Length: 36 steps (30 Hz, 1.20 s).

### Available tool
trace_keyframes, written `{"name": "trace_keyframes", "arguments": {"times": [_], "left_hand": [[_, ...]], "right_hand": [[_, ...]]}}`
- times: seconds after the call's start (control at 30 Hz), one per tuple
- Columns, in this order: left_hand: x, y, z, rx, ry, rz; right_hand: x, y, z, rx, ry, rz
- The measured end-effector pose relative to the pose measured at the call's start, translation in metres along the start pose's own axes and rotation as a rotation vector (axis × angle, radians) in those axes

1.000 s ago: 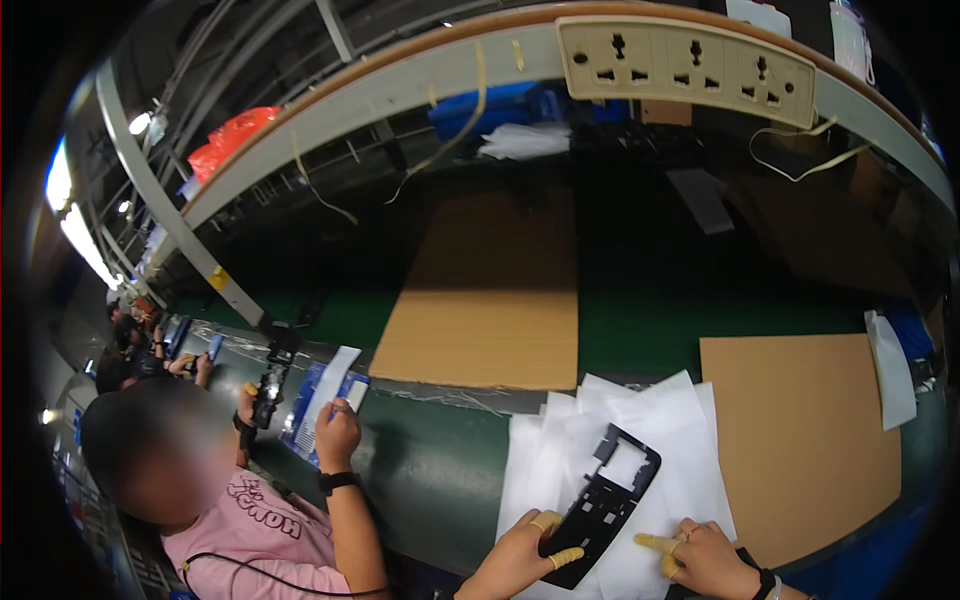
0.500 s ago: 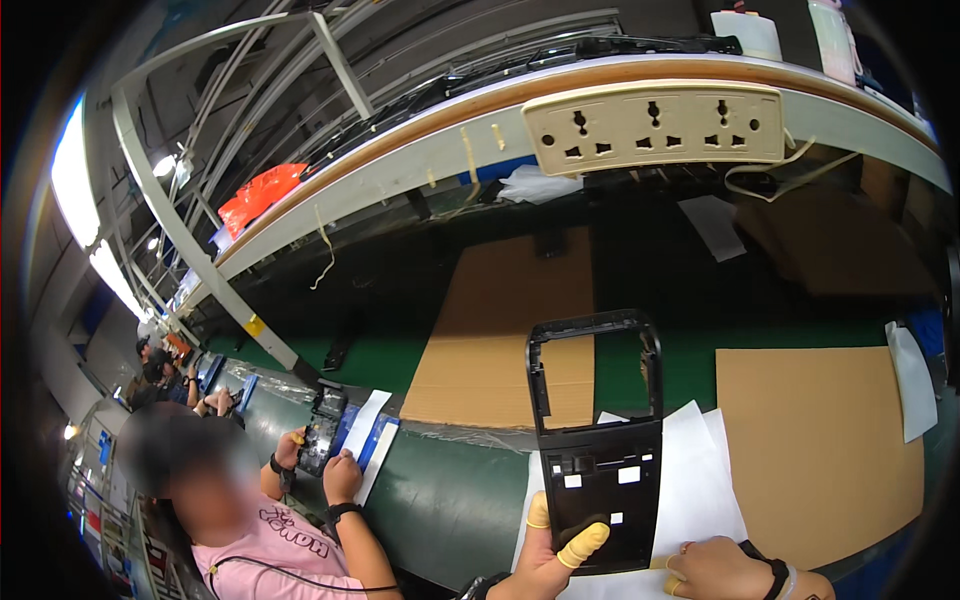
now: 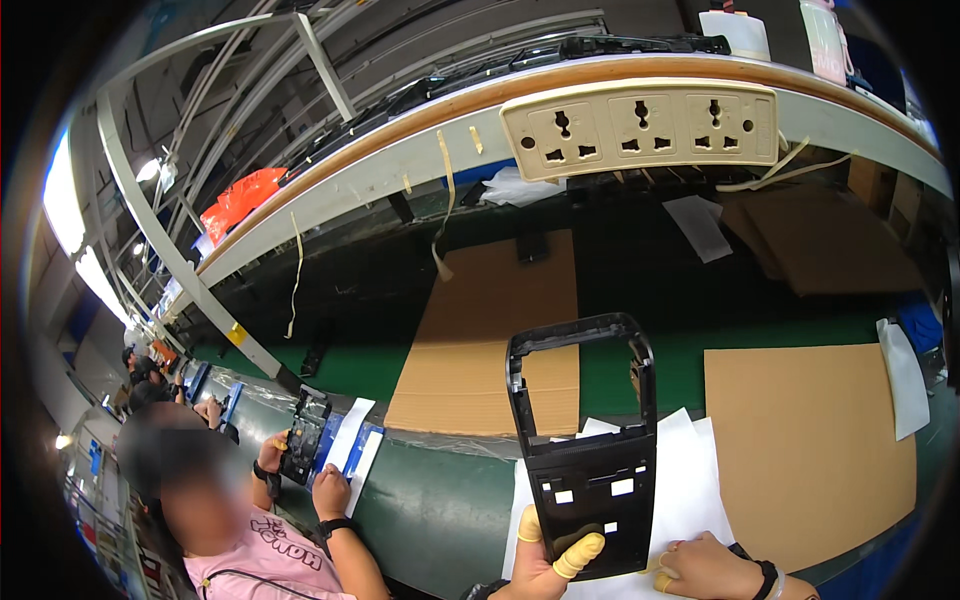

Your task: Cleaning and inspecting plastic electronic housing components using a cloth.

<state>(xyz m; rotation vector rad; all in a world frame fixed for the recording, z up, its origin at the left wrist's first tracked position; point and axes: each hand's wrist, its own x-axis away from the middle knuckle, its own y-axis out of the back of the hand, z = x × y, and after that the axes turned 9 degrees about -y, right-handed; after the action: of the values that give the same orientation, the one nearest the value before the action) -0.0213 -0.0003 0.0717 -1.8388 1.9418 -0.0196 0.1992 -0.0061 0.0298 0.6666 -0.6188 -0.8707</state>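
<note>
My left hand [image 3: 550,560], with yellow finger cots on thumb and finger, grips the lower end of a black plastic housing [image 3: 590,475]. The housing stands tilted up before me, with a big rectangular opening in its upper half and several small white patches on its solid lower half. Under it lie white paper sheets [image 3: 690,470]. My right hand [image 3: 705,565] is low over the sheets, right of the housing's bottom end, its fingers curled in. A yellow cot shows there at a fingertip; whatever those fingers hold, if anything, is hidden.
Brown cardboard sheets [image 3: 810,450] lie to the right and ahead [image 3: 480,380] on the green worktop [image 3: 430,525]. A shelf with a beige socket strip [image 3: 640,125] runs above. At left a co-worker [image 3: 270,550] in a pink shirt handles a black part [image 3: 303,440].
The whole view has shifted slightly, so most things stand a little further left. The housing leans a little differently in my left hand. My right hand stays closed over the paper.
</note>
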Motion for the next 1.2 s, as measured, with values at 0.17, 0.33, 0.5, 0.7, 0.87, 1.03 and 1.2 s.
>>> {"name": "trace_keyframes", "arguments": {"times": [0.17,0.33,0.5,0.7,0.87,1.03,1.2], "left_hand": [[-0.005,-0.006,-0.008,-0.059,0.064,0.021],[-0.01,-0.015,-0.011,0.123,0.103,-0.045],[-0.056,-0.02,-0.037,0.354,0.374,0.063],[-0.069,-0.026,-0.042,0.485,0.512,-0.019],[-0.065,-0.024,-0.042,0.519,0.521,-0.045],[-0.059,-0.032,-0.043,0.352,0.378,-0.104],[-0.06,-0.031,-0.045,0.373,0.381,-0.066]], "right_hand": [[-0.001,0.003,-0.001,-0.045,-0.035,0.04],[-0.009,0.0,-0.019,0.124,-0.043,0.27],[-0.014,-0.002,-0.021,0.054,-0.083,0.267],[-0.015,0.001,-0.018,0.122,-0.124,0.323],[-0.014,-0.004,-0.022,0.097,-0.079,0.286],[-0.014,-0.003,-0.018,0.108,-0.097,0.31],[-0.015,0.0,-0.016,0.091,-0.097,0.307]]}}
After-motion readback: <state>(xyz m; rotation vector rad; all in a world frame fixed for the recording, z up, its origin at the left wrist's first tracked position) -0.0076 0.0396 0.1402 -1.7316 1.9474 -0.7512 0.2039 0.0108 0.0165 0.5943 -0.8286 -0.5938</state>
